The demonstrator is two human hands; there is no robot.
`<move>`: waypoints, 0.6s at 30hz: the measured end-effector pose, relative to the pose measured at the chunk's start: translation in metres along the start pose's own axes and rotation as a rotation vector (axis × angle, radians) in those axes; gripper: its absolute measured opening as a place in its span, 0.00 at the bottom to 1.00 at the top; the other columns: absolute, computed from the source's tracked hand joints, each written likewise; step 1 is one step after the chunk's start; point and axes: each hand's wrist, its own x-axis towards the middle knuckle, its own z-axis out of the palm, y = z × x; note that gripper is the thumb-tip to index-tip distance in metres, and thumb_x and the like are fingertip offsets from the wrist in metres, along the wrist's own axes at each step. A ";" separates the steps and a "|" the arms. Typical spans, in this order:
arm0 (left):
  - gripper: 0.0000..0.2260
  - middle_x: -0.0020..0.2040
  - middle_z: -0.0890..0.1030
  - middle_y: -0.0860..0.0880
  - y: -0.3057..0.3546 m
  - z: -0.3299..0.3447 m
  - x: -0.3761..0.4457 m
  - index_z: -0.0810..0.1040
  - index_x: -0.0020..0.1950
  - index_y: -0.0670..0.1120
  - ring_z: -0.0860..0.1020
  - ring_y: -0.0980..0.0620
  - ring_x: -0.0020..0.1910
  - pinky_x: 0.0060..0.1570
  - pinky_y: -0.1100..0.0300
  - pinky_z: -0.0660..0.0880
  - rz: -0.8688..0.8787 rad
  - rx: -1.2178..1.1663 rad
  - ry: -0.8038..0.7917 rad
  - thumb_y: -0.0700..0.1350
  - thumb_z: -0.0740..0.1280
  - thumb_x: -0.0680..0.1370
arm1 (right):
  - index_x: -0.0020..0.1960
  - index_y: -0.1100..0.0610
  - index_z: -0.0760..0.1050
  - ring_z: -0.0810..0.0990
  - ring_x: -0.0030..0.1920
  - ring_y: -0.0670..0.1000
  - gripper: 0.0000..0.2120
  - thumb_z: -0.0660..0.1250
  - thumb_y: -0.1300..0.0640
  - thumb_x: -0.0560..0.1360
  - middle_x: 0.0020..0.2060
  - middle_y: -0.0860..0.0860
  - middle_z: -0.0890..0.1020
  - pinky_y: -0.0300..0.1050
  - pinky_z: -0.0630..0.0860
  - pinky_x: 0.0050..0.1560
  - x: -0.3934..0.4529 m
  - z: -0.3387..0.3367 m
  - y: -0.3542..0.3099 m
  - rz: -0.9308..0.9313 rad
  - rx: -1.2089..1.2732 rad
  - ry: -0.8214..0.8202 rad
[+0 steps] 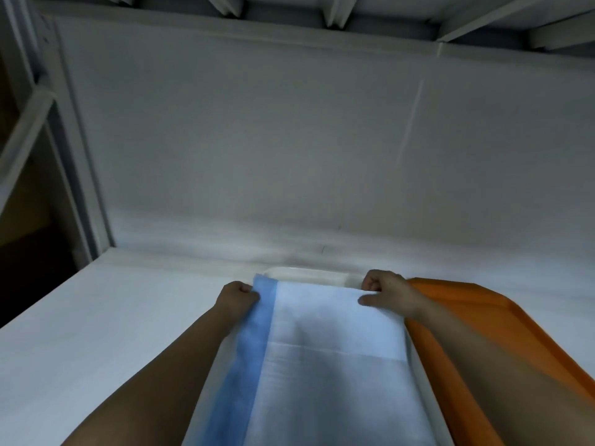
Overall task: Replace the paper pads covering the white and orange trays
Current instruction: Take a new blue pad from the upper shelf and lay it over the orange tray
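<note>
A white paper pad with a blue band along its left side lies lengthwise over the white tray, whose far rim shows past the pad's far edge. My left hand pinches the pad's far left corner. At the far right corner, my right hand pinches the pad, thumb on top. The orange tray sits right beside the white tray, bare, with my right forearm crossing over it.
Both trays rest on a white tabletop that ends at a white back panel. A white frame post stands at the left, with a dark gap beyond the table's left edge.
</note>
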 end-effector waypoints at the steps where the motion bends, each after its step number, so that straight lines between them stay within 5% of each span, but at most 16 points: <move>1: 0.11 0.34 0.69 0.46 0.003 -0.003 -0.004 0.67 0.35 0.45 0.67 0.50 0.33 0.33 0.60 0.63 -0.004 -0.049 -0.022 0.37 0.64 0.75 | 0.38 0.50 0.72 0.74 0.38 0.45 0.11 0.74 0.58 0.70 0.35 0.44 0.76 0.38 0.68 0.38 -0.008 -0.007 -0.006 -0.023 0.005 0.040; 4: 0.08 0.41 0.76 0.44 0.025 -0.016 -0.034 0.71 0.47 0.43 0.75 0.49 0.37 0.36 0.61 0.70 0.019 -0.243 -0.108 0.41 0.69 0.74 | 0.38 0.48 0.73 0.75 0.35 0.45 0.09 0.73 0.57 0.70 0.32 0.45 0.78 0.41 0.70 0.37 -0.039 -0.033 -0.028 -0.086 0.056 0.172; 7: 0.32 0.55 0.82 0.43 0.047 -0.038 -0.068 0.74 0.62 0.44 0.82 0.45 0.52 0.51 0.52 0.79 0.128 -0.314 -0.272 0.51 0.76 0.61 | 0.39 0.47 0.73 0.78 0.35 0.46 0.08 0.72 0.57 0.70 0.34 0.45 0.80 0.43 0.72 0.38 -0.080 -0.058 -0.050 -0.139 0.089 0.234; 12: 0.16 0.55 0.83 0.43 0.081 -0.058 -0.118 0.80 0.57 0.42 0.82 0.49 0.52 0.52 0.57 0.77 0.248 -0.376 -0.399 0.51 0.68 0.74 | 0.42 0.47 0.74 0.80 0.40 0.46 0.07 0.71 0.57 0.72 0.38 0.45 0.82 0.45 0.76 0.43 -0.127 -0.084 -0.075 -0.205 0.113 0.303; 15: 0.19 0.58 0.82 0.45 0.097 -0.071 -0.143 0.78 0.61 0.42 0.79 0.49 0.58 0.61 0.54 0.71 0.210 -0.422 -0.343 0.52 0.56 0.81 | 0.44 0.49 0.74 0.80 0.40 0.47 0.05 0.69 0.57 0.73 0.38 0.46 0.82 0.46 0.76 0.43 -0.150 -0.096 -0.086 -0.223 0.128 0.335; 18: 0.19 0.60 0.81 0.47 0.116 -0.081 -0.172 0.78 0.61 0.49 0.78 0.50 0.59 0.60 0.56 0.71 0.321 -0.378 -0.286 0.56 0.56 0.79 | 0.44 0.50 0.75 0.80 0.39 0.46 0.04 0.69 0.57 0.74 0.39 0.46 0.82 0.44 0.75 0.42 -0.166 -0.106 -0.097 -0.225 0.140 0.357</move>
